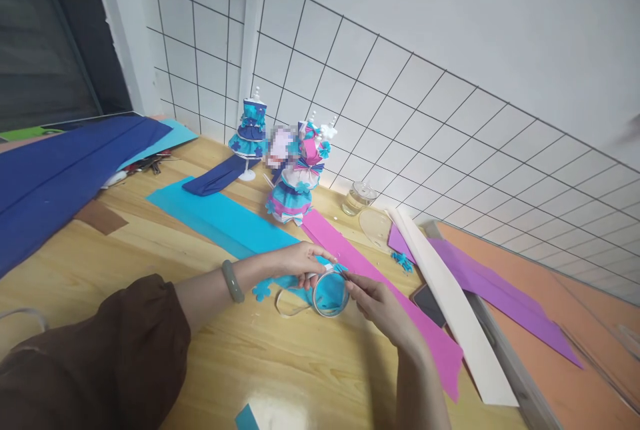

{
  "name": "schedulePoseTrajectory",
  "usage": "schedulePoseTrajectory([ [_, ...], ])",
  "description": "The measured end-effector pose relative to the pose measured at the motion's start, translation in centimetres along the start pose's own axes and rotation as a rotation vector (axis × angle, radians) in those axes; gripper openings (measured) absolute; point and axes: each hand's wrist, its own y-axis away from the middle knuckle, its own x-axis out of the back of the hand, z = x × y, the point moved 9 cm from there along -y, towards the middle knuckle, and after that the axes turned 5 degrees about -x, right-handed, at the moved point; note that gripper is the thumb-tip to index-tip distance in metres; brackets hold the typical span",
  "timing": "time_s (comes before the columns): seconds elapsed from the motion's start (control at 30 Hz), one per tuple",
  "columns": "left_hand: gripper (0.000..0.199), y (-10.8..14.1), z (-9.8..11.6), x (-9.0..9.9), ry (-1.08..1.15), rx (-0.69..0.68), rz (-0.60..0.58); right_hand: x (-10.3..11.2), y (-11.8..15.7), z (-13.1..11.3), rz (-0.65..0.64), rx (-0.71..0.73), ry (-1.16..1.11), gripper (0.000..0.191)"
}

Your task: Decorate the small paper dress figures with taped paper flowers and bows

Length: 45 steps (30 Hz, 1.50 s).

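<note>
My left hand (303, 262) reaches in from the left, its lower fingers curled at the upper edge of a ring-shaped tape roll (316, 302) and its index finger stretched over it. A loose pale strip (286, 314) loops out beside the roll. At the roll's upper right, my right hand (375, 300) pinches at a small pleated blue paper piece (341, 268); something thin and dark shows at its fingertips, too small to name. A blue paper flower (261, 290) lies left of the roll, below my left wrist.
Beyond my hands stand two paper-dressed figures, one blue (253, 127) and one pink, white and blue (295, 187). Blue (220, 217), pink (425, 330), white (450, 297) and purple (505, 290) paper strips cross the table. A glass cup (357, 200), phone (428, 303) and wall grid (370, 90) lie further off.
</note>
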Motion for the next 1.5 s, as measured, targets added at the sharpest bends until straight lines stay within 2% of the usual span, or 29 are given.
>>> schedulePoseTrajectory([
  [0.17, 0.051, 0.3, 0.6, -0.3, -0.052, -0.034, -0.012, -0.1, 0.1, 0.1, -0.015, -0.027, -0.001, 0.054],
  [0.3, 0.051, 0.4, 0.9, -0.6, -0.117, -0.051, -0.046, -0.4, 0.2, 0.0, -0.050, -0.021, -0.019, 0.050],
  [0.67, 0.049, 0.3, 0.3, -1.2, -0.205, -0.070, -0.112, -0.7, 0.6, -0.2, -0.077, -0.033, 0.005, 0.050],
  [1.5, 0.046, 0.5, 0.5, -1.6, -0.168, -0.054, -0.149, -0.9, 0.4, -0.7, -0.064, -0.005, -0.014, 0.049],
])
